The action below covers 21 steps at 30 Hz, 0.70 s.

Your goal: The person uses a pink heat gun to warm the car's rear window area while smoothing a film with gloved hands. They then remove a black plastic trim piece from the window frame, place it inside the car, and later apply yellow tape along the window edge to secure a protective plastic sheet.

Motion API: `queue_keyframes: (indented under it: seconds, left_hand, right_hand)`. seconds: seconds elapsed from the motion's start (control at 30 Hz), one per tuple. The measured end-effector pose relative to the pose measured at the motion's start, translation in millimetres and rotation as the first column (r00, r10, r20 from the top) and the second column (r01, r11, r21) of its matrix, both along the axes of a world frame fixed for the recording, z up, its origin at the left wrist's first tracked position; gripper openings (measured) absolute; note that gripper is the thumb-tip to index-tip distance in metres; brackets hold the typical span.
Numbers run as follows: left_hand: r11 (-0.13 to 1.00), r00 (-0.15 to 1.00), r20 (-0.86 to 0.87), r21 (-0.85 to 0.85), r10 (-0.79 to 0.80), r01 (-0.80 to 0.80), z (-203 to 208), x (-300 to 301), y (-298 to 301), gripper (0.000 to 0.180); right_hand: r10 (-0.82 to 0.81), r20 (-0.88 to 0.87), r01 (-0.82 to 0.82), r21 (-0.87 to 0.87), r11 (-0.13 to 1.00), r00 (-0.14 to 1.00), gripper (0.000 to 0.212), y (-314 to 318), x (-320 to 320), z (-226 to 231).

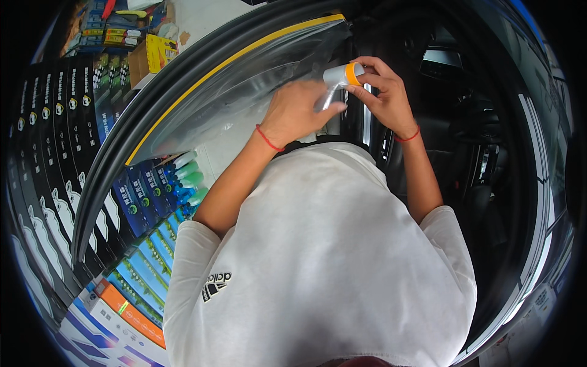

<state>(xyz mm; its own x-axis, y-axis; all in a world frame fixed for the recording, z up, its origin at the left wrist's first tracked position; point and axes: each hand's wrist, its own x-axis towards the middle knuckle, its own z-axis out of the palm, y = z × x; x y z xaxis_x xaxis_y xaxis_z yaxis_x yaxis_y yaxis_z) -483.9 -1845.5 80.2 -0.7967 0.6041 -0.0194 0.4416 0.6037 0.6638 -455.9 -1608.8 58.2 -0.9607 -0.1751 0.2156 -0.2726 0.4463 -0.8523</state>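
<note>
A short roll of masking film (335, 76), pale grey with a band of orange tape at one end, is gripped by the fingers and thumb of my right hand (382, 92). My left hand (298, 110) is just left of the roll, its thumb spread apart from its motion-blurred fingers. Shiny clear film hangs below the roll, between both hands. Along the edge of the open car door (101, 177) runs a strip of yellow tape (226, 70). From it, clear plastic film (244, 88) spreads over the door's inner side.
The dark car interior (428, 128) lies to my right, past the door opening. Beyond the door at left stand long black boxes (52, 122), blue boxes (143, 260) and bottles with green and blue parts (189, 177). A yellow packet (160, 52) is at the far left.
</note>
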Motion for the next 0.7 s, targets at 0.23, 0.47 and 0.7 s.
queue_keyframes:
  seconds: [0.23, 0.47, 0.7]
  left_hand:
    - [0.935, 0.932, -0.289, 0.335, 0.218, -0.114, 15, -7, 16, 0.024]
    - [0.846, 0.983, -0.049, 0.518, 0.175, -0.124, -11, 3, 32, 0.047]
    - [0.799, 0.970, -0.003, 0.568, 0.242, -0.198, -18, 6, 37, 0.044]
  right_hand:
    - [-0.002, -0.080, 0.012, 0.129, 0.992, 0.997, 0.018, -4, 4, 4]
    - [-0.050, -0.091, 0.061, 0.123, 0.991, 0.995, 0.012, -17, 10, 14]
    - [-0.104, -0.126, 0.125, 0.172, 0.977, 0.987, 0.011, -20, 14, 8]
